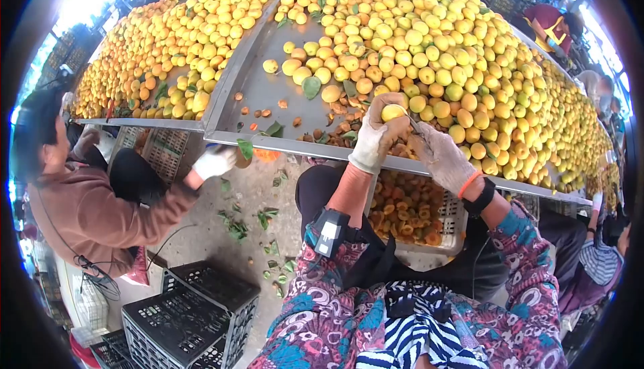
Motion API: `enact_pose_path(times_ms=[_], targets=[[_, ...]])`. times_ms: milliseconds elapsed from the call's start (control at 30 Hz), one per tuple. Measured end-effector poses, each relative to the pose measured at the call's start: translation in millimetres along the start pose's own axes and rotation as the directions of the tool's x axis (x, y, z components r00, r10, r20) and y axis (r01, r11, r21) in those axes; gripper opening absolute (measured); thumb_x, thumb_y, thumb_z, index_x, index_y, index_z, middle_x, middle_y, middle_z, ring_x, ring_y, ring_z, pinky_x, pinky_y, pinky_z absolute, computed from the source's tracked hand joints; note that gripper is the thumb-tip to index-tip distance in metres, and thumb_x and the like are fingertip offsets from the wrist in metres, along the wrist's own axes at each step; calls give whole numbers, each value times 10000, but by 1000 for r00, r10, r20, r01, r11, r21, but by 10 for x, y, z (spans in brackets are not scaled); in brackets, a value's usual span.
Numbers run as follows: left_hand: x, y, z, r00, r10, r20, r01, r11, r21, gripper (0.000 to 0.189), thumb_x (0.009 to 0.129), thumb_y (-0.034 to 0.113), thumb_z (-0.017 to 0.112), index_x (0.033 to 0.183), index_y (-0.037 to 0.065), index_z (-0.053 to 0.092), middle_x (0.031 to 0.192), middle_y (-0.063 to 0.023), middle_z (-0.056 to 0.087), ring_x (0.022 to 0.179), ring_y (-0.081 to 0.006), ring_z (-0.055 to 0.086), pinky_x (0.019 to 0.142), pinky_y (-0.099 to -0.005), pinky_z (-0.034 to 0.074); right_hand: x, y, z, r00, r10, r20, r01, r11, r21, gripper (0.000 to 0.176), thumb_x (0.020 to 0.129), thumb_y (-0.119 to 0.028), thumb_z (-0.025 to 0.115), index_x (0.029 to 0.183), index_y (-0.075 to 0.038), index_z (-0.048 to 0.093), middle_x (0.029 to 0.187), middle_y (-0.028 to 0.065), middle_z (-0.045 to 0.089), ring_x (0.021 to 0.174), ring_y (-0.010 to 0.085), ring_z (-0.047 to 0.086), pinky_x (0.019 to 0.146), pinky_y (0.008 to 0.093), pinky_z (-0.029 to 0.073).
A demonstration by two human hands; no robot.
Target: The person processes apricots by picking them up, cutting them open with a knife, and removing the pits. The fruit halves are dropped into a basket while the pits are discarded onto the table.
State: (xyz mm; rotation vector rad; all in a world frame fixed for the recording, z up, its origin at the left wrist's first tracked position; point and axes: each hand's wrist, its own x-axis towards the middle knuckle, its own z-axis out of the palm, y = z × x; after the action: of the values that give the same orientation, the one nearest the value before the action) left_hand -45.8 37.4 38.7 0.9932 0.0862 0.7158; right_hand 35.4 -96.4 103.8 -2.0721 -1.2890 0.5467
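Observation:
My left hand (374, 137), in a soiled white glove, is closed around a yellow apricot (393, 112) above the near edge of the metal table. Close against it on the right is my gloved right hand (444, 154), its fingers closed on a small knife (414, 125). Only a thin bit of the knife's metal shows at the apricot; the grip hides its handle. Beyond both hands lies a large heap of apricots (429, 40). Brown scraps and pits (339, 119) are scattered on the table left of my hands.
Below the table edge, between my knees, a white crate (453, 225) holds halved apricots (406, 208). A metal divider (245, 50) splits the table. At left sits a co-worker (100, 201) with a gloved hand. Black crates (188, 315) stand on the leaf-strewn floor (258, 194).

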Motion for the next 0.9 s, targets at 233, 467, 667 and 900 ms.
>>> enact_pose_path(times_ms=[233,467,667,900], targets=[[75,-262,24,991,-15,-134,-34,934,-356,371,879,273,563,1153,35,490,947,-37,535,904,-180,587,835,-337,487,211,221,500,974,-71,-216,85,995,53,321,923,-186,532,1188,-7,496,841,272,620,841,431,618,660,444,498],[156,-332,-30,996,-38,-76,22,980,-200,486,928,465,450,1052,-2,509,928,-135,605,976,-261,607,866,-379,492,292,-6,125,1000,0,-9,-2,981,-192,405,944,-253,496,1257,0,453,835,284,618,829,429,616,684,480,502],[122,-296,4,969,-211,-128,137,892,-430,523,943,482,409,1056,-22,489,961,-152,647,938,-249,624,845,-333,501,378,205,507,965,-138,-221,113,986,-121,272,933,-183,507,1109,24,501,795,259,613,775,406,633,629,432,490],[146,-316,12,985,-108,-133,94,990,-106,502,957,446,419,1122,-18,513,1075,-119,609,971,-190,578,857,-326,471,453,412,498,984,-47,-169,23,990,-143,407,930,-190,506,1270,20,429,781,266,611,785,420,627,627,449,487]])
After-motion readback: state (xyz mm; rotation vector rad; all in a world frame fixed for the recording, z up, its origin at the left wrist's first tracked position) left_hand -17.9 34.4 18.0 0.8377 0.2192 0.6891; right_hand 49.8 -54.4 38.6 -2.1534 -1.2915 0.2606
